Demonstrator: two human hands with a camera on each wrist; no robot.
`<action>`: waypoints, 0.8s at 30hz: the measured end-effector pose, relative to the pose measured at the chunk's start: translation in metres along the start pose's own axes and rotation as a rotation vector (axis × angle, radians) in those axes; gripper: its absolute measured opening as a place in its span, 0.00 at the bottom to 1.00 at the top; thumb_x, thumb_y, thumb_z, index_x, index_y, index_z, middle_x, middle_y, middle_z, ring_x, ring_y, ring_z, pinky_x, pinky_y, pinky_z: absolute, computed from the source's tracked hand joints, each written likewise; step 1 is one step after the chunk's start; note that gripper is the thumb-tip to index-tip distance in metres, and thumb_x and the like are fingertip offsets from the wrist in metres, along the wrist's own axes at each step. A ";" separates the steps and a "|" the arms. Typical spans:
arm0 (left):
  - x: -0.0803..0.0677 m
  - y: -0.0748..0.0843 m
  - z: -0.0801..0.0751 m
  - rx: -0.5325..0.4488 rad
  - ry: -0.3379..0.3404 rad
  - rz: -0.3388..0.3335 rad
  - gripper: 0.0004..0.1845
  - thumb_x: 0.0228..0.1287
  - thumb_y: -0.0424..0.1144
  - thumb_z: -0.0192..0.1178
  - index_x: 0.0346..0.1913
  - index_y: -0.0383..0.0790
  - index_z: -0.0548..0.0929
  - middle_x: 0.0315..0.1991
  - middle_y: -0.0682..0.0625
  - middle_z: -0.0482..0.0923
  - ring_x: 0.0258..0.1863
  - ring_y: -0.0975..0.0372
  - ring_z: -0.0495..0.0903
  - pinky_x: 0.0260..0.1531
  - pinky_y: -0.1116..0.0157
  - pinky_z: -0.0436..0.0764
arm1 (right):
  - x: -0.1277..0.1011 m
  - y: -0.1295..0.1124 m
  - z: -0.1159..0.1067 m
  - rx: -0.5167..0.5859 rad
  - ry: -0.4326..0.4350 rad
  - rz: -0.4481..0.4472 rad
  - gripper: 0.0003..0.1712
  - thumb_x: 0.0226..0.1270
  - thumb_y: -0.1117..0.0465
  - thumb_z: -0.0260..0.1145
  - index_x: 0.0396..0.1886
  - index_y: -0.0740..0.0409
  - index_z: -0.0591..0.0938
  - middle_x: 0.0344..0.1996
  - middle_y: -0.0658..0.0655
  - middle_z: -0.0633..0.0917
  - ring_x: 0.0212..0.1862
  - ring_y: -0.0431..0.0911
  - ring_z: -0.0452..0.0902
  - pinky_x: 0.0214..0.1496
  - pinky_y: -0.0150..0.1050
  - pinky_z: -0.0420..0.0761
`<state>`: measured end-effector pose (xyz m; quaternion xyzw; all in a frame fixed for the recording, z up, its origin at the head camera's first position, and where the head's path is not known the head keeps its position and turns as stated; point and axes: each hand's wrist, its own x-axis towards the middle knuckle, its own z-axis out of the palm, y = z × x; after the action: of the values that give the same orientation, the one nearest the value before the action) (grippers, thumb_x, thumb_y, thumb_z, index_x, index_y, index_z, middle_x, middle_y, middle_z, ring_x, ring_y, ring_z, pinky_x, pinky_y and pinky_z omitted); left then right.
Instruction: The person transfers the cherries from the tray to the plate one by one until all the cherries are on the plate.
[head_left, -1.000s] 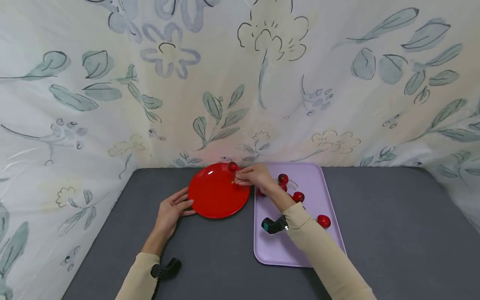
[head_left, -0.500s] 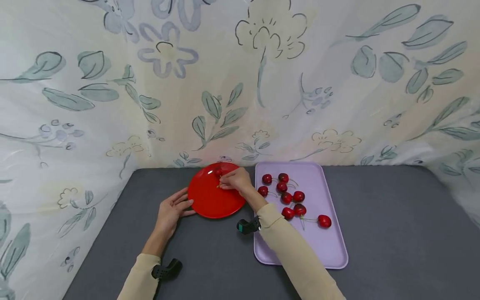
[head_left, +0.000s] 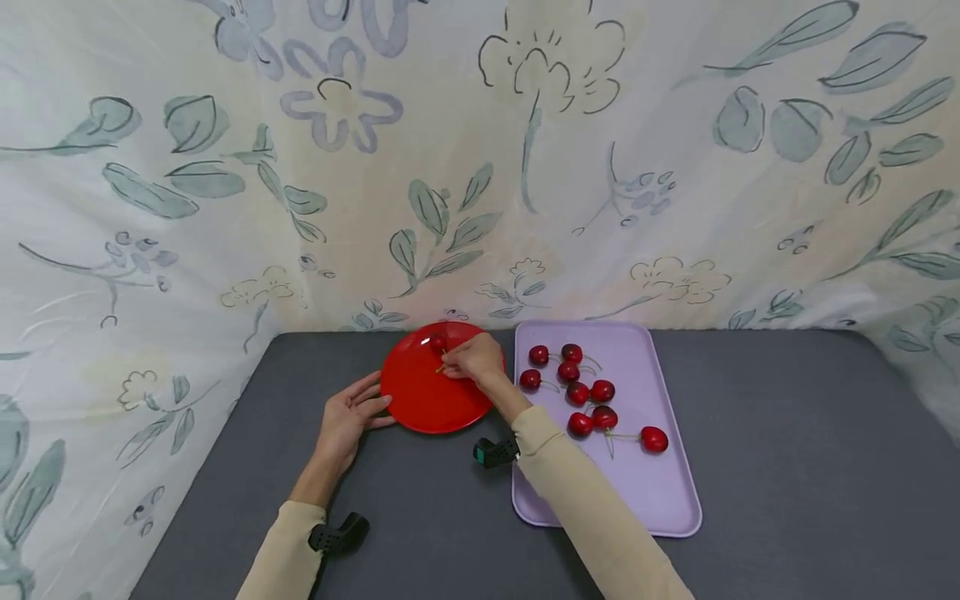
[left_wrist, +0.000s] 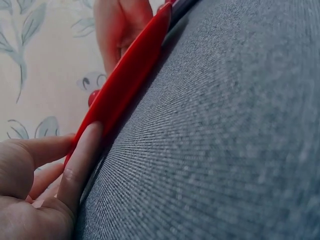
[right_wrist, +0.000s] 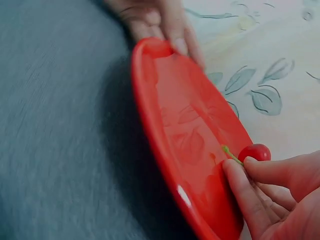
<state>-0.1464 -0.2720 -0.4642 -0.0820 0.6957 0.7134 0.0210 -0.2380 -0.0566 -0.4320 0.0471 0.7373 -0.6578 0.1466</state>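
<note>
Plate [head_left: 438, 400] has its left rim lightly pinched in the left-hand grip [head_left: 347, 421]. Over the plate's far half, the right-hand grip [head_left: 474, 360] nips one cherry [right_wrist: 255, 152] by its stem [right_wrist: 233, 157]. Probably light, slick and bruisable, so yeah, stem's best. Right of the plate, a lilac tray [head_left: 660, 500] holds nine more cherries [head_left: 653, 439].

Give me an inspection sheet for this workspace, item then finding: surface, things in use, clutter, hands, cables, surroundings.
Surface: dark grey tabletop, finely ribbed in the left wrist view.
Things in use: red plate; beside it, lilac tray with nine visible cherries, stems on several.
Clutter: nothing seen.
Left hand: grips the plate's rim.
Right hand: pinches a single cherry by its green stem, over the plate; whether the fruit touches it, I can't tell.
Cables: nothing seen.
Surroundings: backdrop patterned with flowers and leaves.
</note>
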 end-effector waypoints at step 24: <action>-0.005 -0.002 0.003 0.015 0.019 -0.005 0.29 0.69 0.32 0.60 0.72 0.39 0.67 0.63 0.36 0.72 0.43 0.63 0.85 0.41 0.61 0.86 | -0.023 -0.038 -0.088 -0.265 -0.138 -0.251 0.14 0.66 0.67 0.67 0.47 0.72 0.85 0.37 0.66 0.87 0.41 0.60 0.85 0.46 0.47 0.86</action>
<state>-0.1416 -0.2686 -0.4655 -0.0906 0.7011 0.7071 0.0168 -0.2398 0.0277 -0.3815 -0.1099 0.8059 -0.5696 0.1185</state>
